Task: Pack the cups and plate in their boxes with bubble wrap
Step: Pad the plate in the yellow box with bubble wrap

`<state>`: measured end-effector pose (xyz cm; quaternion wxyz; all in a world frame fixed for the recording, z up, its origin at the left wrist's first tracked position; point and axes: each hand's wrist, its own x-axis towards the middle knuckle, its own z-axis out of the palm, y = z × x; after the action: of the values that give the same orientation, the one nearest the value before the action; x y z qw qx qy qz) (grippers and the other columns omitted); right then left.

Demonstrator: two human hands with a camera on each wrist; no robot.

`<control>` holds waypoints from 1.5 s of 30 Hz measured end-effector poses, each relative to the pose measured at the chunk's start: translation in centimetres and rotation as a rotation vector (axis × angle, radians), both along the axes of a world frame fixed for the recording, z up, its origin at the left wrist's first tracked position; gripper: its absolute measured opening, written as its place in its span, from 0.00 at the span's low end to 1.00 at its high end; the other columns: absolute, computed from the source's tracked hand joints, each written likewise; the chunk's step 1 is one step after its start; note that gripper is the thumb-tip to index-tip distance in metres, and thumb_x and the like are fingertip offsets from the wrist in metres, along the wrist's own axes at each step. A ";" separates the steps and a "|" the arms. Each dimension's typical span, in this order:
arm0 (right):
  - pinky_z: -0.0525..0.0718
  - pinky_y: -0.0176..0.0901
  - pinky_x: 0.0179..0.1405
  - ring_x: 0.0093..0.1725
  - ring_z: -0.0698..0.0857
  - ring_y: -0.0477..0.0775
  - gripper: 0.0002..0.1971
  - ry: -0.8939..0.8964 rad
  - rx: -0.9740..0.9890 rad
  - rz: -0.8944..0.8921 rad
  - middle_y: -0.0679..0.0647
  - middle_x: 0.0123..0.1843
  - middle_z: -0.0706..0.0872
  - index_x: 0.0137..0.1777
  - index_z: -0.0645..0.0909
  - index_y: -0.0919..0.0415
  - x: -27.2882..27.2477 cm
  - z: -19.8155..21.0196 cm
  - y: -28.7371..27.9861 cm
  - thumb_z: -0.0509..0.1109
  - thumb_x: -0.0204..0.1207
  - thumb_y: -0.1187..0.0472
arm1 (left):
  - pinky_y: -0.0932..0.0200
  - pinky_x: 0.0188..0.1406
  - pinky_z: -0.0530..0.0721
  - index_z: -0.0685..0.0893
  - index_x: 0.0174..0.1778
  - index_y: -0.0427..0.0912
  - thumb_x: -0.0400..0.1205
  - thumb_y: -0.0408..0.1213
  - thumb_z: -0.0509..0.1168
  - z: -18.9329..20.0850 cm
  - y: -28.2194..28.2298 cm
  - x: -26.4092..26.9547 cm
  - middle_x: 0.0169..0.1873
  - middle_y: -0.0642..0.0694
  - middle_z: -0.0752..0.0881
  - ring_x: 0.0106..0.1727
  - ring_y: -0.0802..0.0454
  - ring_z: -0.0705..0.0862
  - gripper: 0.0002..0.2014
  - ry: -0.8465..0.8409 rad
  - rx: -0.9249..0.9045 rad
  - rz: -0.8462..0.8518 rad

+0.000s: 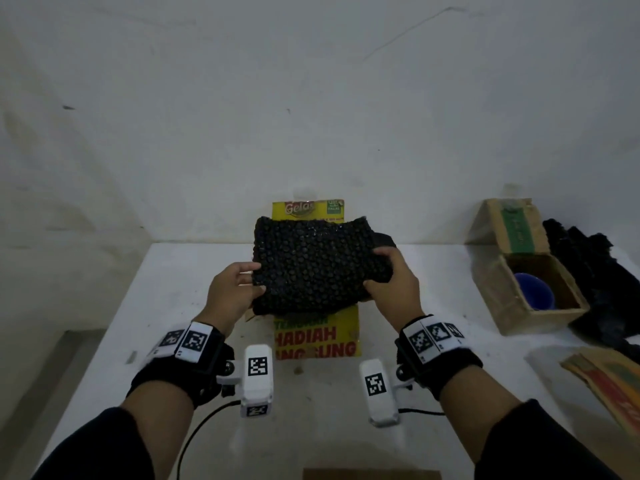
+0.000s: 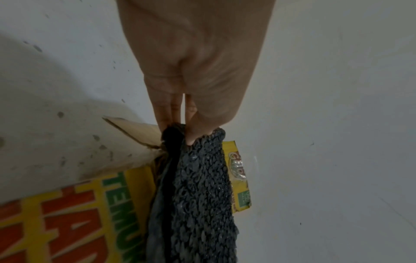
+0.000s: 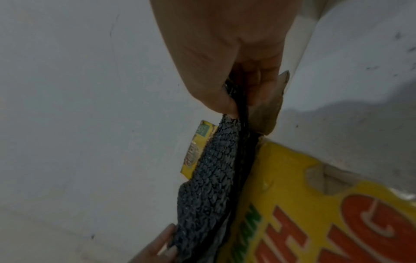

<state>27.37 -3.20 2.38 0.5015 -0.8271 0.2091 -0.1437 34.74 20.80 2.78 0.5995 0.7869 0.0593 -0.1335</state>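
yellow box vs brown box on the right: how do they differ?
The yellow box is printed in bright yellow with red lettering; the brown box is plain cardboard with a green strip on its lid. The yellow box sits at centre, largely hidden by the black bubble wrap held over it; the brown box stands uncovered at the right, showing a blue cup inside. Both rest on the white table with lids raised.

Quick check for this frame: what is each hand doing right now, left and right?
Left hand: pinches the left edge of the black bubble wrap.
Right hand: grips the bubble wrap's right edge.
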 end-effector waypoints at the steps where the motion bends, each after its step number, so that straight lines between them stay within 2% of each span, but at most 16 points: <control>1: 0.83 0.45 0.46 0.55 0.81 0.57 0.25 0.076 -0.133 -0.003 0.55 0.54 0.80 0.64 0.75 0.54 0.3 -0.3 0.1 0.71 0.67 0.68 | 0.51 0.46 0.83 0.80 0.54 0.44 0.74 0.20 0.69 -0.3 0.0 0.2 0.48 0.37 0.84 0.50 0.43 0.83 0.17 -0.003 0.004 -0.014; 3: 0.76 0.50 0.53 0.61 0.74 0.65 0.25 0.209 -0.433 -0.102 0.62 0.61 0.75 0.64 0.76 0.55 0.8 -0.6 0.3 0.73 0.65 0.59 | 0.50 0.47 0.84 0.80 0.54 0.43 0.73 0.20 0.69 -0.8 0.1 0.5 0.48 0.37 0.84 0.51 0.43 0.83 0.18 -0.007 0.006 -0.033; 5: 0.71 0.59 0.62 0.67 0.70 0.71 0.28 0.141 -0.676 -0.169 0.67 0.67 0.72 0.64 0.77 0.56 1.3 -0.2 1.0 0.74 0.62 0.54 | 0.50 0.45 0.85 0.80 0.55 0.43 0.73 0.20 0.70 -1.1 0.2 0.9 0.48 0.37 0.85 0.50 0.44 0.83 0.19 -0.002 -0.012 -0.047; 8: 0.63 0.70 0.71 0.75 0.66 0.73 0.31 -0.022 -0.936 0.008 0.66 0.73 0.71 0.66 0.76 0.54 2.8 0.5 2.3 0.72 0.61 0.48 | 0.57 0.39 0.84 0.79 0.56 0.43 0.71 0.19 0.71 -1.3 0.4 1.3 0.44 0.38 0.86 0.45 0.47 0.85 0.21 0.017 -0.046 -0.094; 12: 0.53 0.67 0.79 0.83 0.50 0.61 0.32 0.130 -0.905 0.594 0.52 0.84 0.57 0.78 0.62 0.41 5.6 0.0 4.4 0.66 0.75 0.41 | 0.55 0.45 0.85 0.77 0.57 0.46 0.68 0.20 0.73 -1.6 0.5 1.5 0.37 0.41 0.88 0.44 0.47 0.86 0.25 -0.022 0.004 -0.124; 14: 0.47 0.64 0.80 0.84 0.44 0.57 0.32 0.223 -0.885 0.755 0.47 0.85 0.50 0.80 0.54 0.38 6.6 -1.1 5.3 0.59 0.78 0.38 | 0.49 0.50 0.83 0.76 0.58 0.48 0.66 0.23 0.76 -2.1 0.5 1.8 0.43 0.42 0.87 0.49 0.46 0.85 0.28 -0.071 0.049 -0.120; 17: 0.42 0.63 0.81 0.84 0.39 0.55 0.31 0.340 -0.899 0.850 0.44 0.85 0.44 0.81 0.48 0.37 7.7 -2.8 6.0 0.51 0.80 0.36 | 0.55 0.53 0.75 0.72 0.66 0.49 0.67 0.28 0.78 -2.4 0.5 1.9 0.58 0.50 0.77 0.57 0.52 0.75 0.34 -0.165 0.119 -0.116; 22: 0.40 0.60 0.82 0.84 0.38 0.54 0.32 0.515 -0.808 0.882 0.47 0.85 0.42 0.82 0.45 0.40 8.9 -4.2 6.5 0.49 0.80 0.36 | 0.58 0.67 0.70 0.65 0.76 0.49 0.79 0.38 0.67 -2.4 0.1 1.5 0.69 0.58 0.70 0.70 0.61 0.67 0.29 -0.069 -0.027 -0.202; 26: 0.42 0.62 0.81 0.84 0.40 0.57 0.33 0.566 -0.888 0.907 0.52 0.85 0.46 0.83 0.48 0.45 9.8 -4.8 6.8 0.52 0.81 0.38 | 0.62 0.69 0.68 0.63 0.78 0.54 0.87 0.47 0.47 -1.9 -0.6 1.0 0.73 0.59 0.68 0.70 0.64 0.68 0.21 0.015 -0.166 -0.251; 28: 0.42 0.61 0.81 0.84 0.42 0.59 0.33 0.559 -0.947 0.898 0.53 0.85 0.48 0.83 0.49 0.47 10.2 -5.6 6.9 0.55 0.81 0.39 | 0.57 0.75 0.64 0.63 0.77 0.60 0.86 0.54 0.41 -2.4 -0.6 0.9 0.76 0.61 0.65 0.74 0.64 0.64 0.23 0.068 -0.206 -0.249; 32: 0.47 0.57 0.80 0.82 0.49 0.60 0.35 0.579 -0.967 0.874 0.56 0.84 0.53 0.83 0.49 0.47 10.7 -6.6 7.1 0.56 0.80 0.38 | 0.44 0.81 0.57 0.63 0.75 0.67 0.78 0.69 0.41 -3.0 -0.6 1.0 0.80 0.57 0.59 0.80 0.59 0.57 0.29 0.137 -0.225 -0.200; 35: 0.55 0.56 0.79 0.81 0.55 0.63 0.33 0.650 -0.882 0.931 0.59 0.82 0.56 0.83 0.52 0.50 10.7 -5.1 7.3 0.58 0.81 0.42 | 0.52 0.81 0.55 0.60 0.79 0.58 0.82 0.62 0.39 -2.3 -1.2 1.0 0.81 0.54 0.57 0.81 0.57 0.55 0.29 0.152 -0.250 -0.179; 39: 0.78 0.52 0.62 0.61 0.80 0.62 0.18 0.478 -0.938 0.958 0.61 0.62 0.80 0.65 0.78 0.61 10.2 -0.5 7.5 0.63 0.80 0.53 | 0.65 0.73 0.57 0.57 0.80 0.48 0.87 0.47 0.35 -1.2 -1.8 0.7 0.81 0.52 0.56 0.81 0.58 0.55 0.24 0.121 -0.272 -0.189; 41: 0.65 0.60 0.73 0.68 0.75 0.61 0.18 0.351 -1.115 0.874 0.58 0.67 0.78 0.65 0.78 0.57 9.3 0.8 7.5 0.62 0.79 0.51 | 0.66 0.72 0.57 0.56 0.80 0.49 0.87 0.48 0.37 -1.2 -1.8 0.6 0.81 0.53 0.57 0.80 0.60 0.56 0.25 0.132 -0.292 -0.183; 43: 0.44 0.72 0.77 0.81 0.57 0.66 0.25 0.350 -1.225 0.733 0.58 0.81 0.61 0.74 0.70 0.49 8.2 0.9 7.4 0.61 0.78 0.44 | 0.64 0.74 0.56 0.58 0.80 0.52 0.86 0.50 0.38 -1.4 -1.6 0.5 0.80 0.54 0.58 0.79 0.62 0.57 0.25 0.131 -0.281 -0.177; 45: 0.39 0.73 0.77 0.82 0.41 0.71 0.32 0.462 -1.161 0.653 0.57 0.85 0.44 0.80 0.57 0.41 7.5 0.2 6.7 0.58 0.77 0.36 | 0.56 0.80 0.54 0.59 0.79 0.54 0.86 0.50 0.38 -1.6 -1.5 0.5 0.80 0.55 0.57 0.80 0.59 0.56 0.24 0.121 -0.269 -0.164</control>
<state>34.90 3.54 2.57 -0.0609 -0.9908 -0.0591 0.1053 35.20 19.31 1.17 0.6819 0.6922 0.0123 -0.2360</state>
